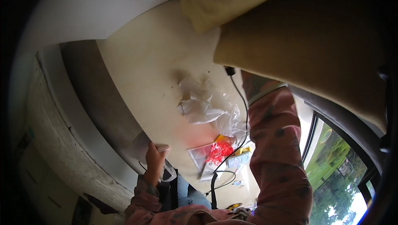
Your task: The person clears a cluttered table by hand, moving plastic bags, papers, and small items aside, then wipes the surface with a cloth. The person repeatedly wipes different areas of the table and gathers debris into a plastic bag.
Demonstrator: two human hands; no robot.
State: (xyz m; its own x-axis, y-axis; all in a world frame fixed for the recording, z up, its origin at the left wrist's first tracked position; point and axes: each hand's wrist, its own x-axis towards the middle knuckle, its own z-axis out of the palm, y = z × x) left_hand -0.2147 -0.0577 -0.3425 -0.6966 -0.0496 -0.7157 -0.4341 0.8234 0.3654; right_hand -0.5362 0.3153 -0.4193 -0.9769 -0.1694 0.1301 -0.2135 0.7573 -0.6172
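Note:
My left hand (155, 159) is at the lower left, its fingers closed on a thin translucent plastic bag (169, 172) whose ends hang past the fist. My right arm in a pink patterned sleeve reaches up on the right; its hand is hidden behind a large beige cloth (298, 44). Between the arms, crumpled clear plastic and white wrapping (203, 110) lie on a pale surface (143, 66). Below them are a red plastic bag (220, 152), a white packet (208, 172) and a light blue pack (238, 161) with something yellow on it.
A black cable (247, 116) runs down beside my right sleeve from a black plug or connector (230, 70) at the cloth's edge. On the right is a window (335, 159) with greenery outside. A dark band and a pale ledge (84, 122) curve along the left.

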